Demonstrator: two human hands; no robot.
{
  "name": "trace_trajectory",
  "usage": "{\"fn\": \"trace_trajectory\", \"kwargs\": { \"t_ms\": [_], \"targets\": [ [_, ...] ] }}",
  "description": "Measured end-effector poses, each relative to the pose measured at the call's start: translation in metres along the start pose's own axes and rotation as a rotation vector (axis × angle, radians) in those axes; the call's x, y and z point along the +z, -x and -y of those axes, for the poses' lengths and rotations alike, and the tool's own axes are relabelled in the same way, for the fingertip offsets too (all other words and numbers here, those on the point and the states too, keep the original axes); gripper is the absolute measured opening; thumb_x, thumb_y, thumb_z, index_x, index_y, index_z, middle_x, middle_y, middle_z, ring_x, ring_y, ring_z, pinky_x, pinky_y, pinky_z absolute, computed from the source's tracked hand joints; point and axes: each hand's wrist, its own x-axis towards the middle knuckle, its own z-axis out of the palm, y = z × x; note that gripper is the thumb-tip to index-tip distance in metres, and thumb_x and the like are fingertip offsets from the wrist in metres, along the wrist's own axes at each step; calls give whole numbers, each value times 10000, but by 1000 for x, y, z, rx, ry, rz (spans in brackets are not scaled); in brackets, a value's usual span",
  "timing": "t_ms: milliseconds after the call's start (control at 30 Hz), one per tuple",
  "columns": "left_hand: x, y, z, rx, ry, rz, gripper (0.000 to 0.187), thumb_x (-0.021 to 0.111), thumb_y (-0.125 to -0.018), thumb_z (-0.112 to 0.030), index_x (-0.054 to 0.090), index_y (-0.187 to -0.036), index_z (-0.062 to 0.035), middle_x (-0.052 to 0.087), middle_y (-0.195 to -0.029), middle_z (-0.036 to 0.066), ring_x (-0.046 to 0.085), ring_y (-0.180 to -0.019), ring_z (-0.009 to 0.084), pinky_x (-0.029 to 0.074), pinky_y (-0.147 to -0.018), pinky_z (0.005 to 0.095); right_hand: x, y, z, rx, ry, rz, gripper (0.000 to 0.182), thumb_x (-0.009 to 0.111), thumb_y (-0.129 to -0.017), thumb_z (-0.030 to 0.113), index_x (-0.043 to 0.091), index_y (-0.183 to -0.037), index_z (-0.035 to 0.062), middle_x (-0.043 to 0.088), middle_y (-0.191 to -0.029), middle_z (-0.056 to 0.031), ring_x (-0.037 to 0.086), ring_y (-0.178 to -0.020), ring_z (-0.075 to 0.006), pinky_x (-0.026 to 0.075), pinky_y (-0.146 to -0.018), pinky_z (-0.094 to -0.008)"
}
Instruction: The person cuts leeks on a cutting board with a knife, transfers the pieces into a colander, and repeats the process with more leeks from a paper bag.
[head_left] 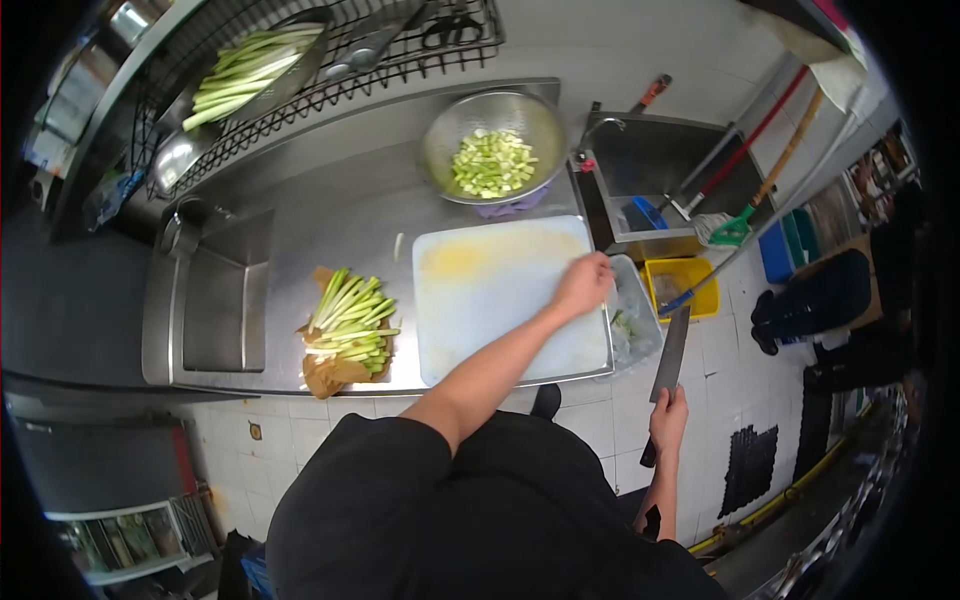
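My right hand (668, 422) grips the dark handle of a broad-bladed kitchen knife (671, 355), out beyond the counter's right front corner with the blade pointing away from me. Stretched across the white cutting board (500, 320), my left hand (583, 288) is closed at the board's right edge; what it holds, if anything, is hidden. Yellowish stains mark the bare board. Behind it stands a metal colander (440, 150) with chopped pale-green stalks (493, 163). Left of the board, long green stalks (350, 325) lie on brown paper (335, 376).
A clear plastic bag (637, 310) with green scraps hangs beside the board. Sinks stand at left (225, 315) and right (650, 165). A yellow bucket (700, 290) and long-handled cleaning tools are at right, near another person's legs (815, 295). More stalks (255, 70) rest on the wire shelf.
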Motion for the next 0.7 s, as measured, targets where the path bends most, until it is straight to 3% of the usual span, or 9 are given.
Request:
{"fn": "trace_trajectory", "kwargs": {
  "t_ms": [100, 167, 233, 267, 333, 433, 500, 600, 700],
  "targets": [
    [-104, 6, 45, 88, -241, -422, 109, 627, -886, -87, 662, -929, 6, 696, -845, 189, 685, -775, 358, 540, -700, 422, 4, 6, 25, 19, -22, 65, 203, 540, -1013, 137, 535, -975, -62, 613, -732, -256, 611, -655, -414, 468, -617, -471],
    [-185, 18, 73, -27, -399, -697, 118, 618, -886, -69, 665, -972, -3, 705, -888, 184, 677, -813, 377, 539, -743, 460, 10, 12, 52, 10, -57, 119, 200, 539, -1013, 137, 533, -975, -59, 607, -716, -243, 606, -643, -401, 467, -615, -467],
    [-254, 33, 104, -131, -898, -797, 183, 588, -895, -72, 677, -1035, 4, 717, -963, 203, 691, -890, 399, 558, -811, 460, 19, 12, 83, 7, -78, 232, 215, 549, -1012, 156, 535, -978, -56, 620, -719, -245, 614, -647, -416, 466, -609, -476],
    [-278, 38, 108, -138, -899, -805, 183, 588, -895, -72, 677, -1035, 4, 717, -963, 203, 691, -890, 399, 558, -811, 460, 29, 11, 92, 0, -75, 240, 215, 549, -1012, 156, 535, -978, -56, 620, -719, -245, 614, -647, -416, 466, -609, -476],
    [-307, 47, 109, -514, -975, -451, 230, 576, -884, -84, 696, -1055, 13, 711, -1050, 243, 690, -982, 424, 567, -873, 458, 51, 8, 102, -188, -39, 262, 227, 556, -1010, 172, 534, -967, -50, 636, -730, -252, 620, -658, -442, 469, -608, -482],
    [-315, 50, 84, -600, -1032, -245, 265, 574, -867, -99, 705, -1062, 25, 711, -1059, 265, 687, -1018, 432, 569, -889, 472, 77, -2, 122, -213, 6, 371, 223, 557, -1004, 170, 529, -950, -45, 655, -768, -268, 634, -719, -479, 483, -636, -501],
    [-307, 50, 89, -572, -854, -308, 235, 583, -840, -79, 697, -999, 49, 712, -1017, 275, 692, -988, 443, 568, -850, 498, 90, -4, 131, -199, 54, 453, 214, 557, -991, 163, 525, -962, -47, 666, -822, -296, 646, -808, -502, 497, -696, -536],
    [-231, 36, 79, -234, -601, -390, 167, 603, -807, -76, 654, -889, 60, 683, -910, 289, 681, -878, 455, 538, -774, 540, 106, -5, 127, -274, 122, 447, 221, 560, -981, 168, 516, -988, -48, 666, -858, -320, 644, -846, -519, 499, -742, -560],
    [-114, 34, 31, 53, -43, -168, 103, 600, -799, -13, 646, -886, 15, 667, -852, 230, 650, -788, 403, 534, -741, 470, 105, -5, 135, -236, 163, 474, 244, 562, -976, 175, 516, -1036, -56, 664, -888, -342, 641, -874, -534, 501, -778, -573]
  ]
}}
